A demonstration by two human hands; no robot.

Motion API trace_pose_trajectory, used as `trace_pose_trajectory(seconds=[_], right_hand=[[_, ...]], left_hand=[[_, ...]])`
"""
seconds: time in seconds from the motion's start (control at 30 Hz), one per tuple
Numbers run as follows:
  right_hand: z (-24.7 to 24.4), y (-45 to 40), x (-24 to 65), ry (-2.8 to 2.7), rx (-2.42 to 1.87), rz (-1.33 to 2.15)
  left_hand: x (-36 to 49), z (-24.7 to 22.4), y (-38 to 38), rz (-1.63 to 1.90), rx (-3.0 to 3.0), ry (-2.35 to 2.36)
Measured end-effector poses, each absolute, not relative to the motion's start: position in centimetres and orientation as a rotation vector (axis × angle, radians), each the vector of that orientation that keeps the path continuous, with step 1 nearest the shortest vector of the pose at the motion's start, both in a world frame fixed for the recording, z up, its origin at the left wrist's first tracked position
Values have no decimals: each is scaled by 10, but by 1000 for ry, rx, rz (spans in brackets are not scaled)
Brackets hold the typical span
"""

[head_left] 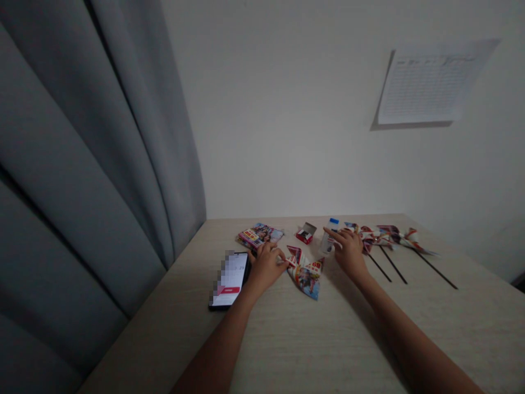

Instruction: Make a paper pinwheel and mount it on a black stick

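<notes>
Pinching paper pinwheel (304, 272) corner, left hand (266, 268) fingers together; right hand (349, 253) fingers spread over plastic bottle (328, 242).

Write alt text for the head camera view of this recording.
Two bare hands work at a pale table: the left hand touches a folded paper pinwheel, and the right hand reaches over a blue-capped bottle. Pinwheels on black sticks lie to the right, near a phone, printed booklet and red box.
</notes>
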State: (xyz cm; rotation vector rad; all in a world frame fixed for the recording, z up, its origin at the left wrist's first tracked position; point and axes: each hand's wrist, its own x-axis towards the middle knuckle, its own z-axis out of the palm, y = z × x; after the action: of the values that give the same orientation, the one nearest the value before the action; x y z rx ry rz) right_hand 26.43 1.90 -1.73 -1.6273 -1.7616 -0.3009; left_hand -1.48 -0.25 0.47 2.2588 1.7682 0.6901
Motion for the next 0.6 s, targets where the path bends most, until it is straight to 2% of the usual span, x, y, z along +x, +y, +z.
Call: trace_pose_trajectory(seconds=[0.6], right_hand=[[-14,13,251,-1819,-1606,-226]], left_hand=[[-9,0,-12,570,2345,1727]])
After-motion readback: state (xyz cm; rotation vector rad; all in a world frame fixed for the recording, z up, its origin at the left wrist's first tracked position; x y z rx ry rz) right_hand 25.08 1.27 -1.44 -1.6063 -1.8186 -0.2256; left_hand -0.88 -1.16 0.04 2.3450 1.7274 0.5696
